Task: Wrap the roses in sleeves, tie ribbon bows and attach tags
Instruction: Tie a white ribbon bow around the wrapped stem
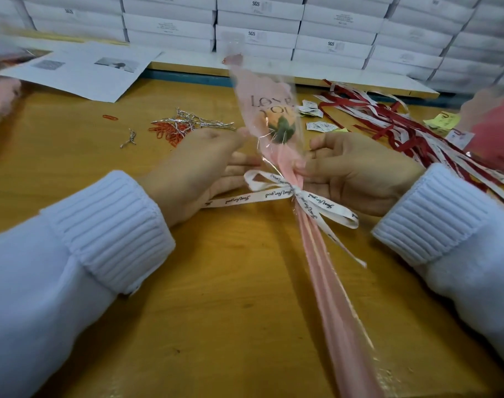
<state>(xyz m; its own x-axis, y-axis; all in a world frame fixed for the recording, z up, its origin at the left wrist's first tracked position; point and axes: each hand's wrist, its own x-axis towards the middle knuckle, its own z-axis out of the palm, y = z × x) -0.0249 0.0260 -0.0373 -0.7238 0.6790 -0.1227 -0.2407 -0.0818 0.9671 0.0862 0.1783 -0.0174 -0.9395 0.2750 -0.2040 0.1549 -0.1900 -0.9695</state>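
Note:
A rose (279, 124) with an orange-pink head and green sepals sits inside a clear and pink sleeve (262, 90) printed "LOVE YOU". The sleeve runs from the table's centre back toward me. A white printed ribbon bow (288, 193) is tied around its narrow part. My left hand (199, 170) holds the sleeve's left edge just above the bow. On the other side, my right hand (357, 173) pinches the sleeve at the same height. Small white tags (319, 126) lie behind my right hand.
Red and white ribbons (394, 130) are piled at the right with yellow notes (443, 120). Silver twist ties (193, 122) and orange paper clips (170, 132) lie at centre left. Printed sheets (81, 73) sit at back left. Stacked white boxes (256, 27) line the back.

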